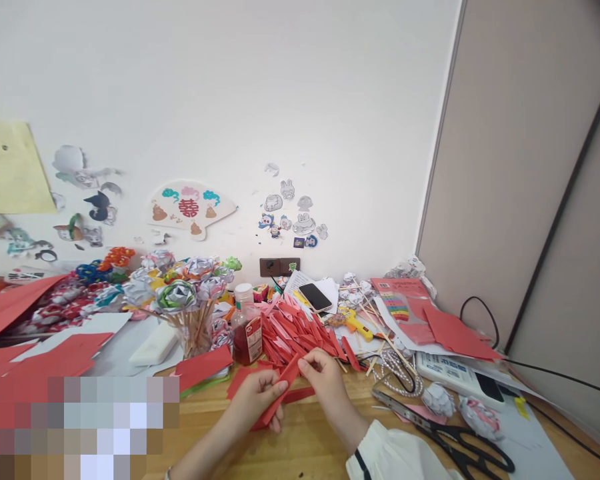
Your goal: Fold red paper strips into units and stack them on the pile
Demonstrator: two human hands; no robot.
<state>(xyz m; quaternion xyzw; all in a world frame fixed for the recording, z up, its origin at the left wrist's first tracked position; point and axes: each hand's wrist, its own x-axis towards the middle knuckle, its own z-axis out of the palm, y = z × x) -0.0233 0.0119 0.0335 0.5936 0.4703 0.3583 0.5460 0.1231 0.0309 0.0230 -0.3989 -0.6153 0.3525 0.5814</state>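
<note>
1. A folded red paper strip is up in both hands, over the near part of the wooden counter.
2. Its long way runs slantwise, from near left to far right.
3. The left hand has it lower down, thumb on top and fingers tucked under.
4. The right hand is nearer its far end, and the thumb and a finger pinch the edge there.
5. So the strip sits right between the hands, touching both.
6. A big pile of red strips lies just past them, on the far side.
</note>
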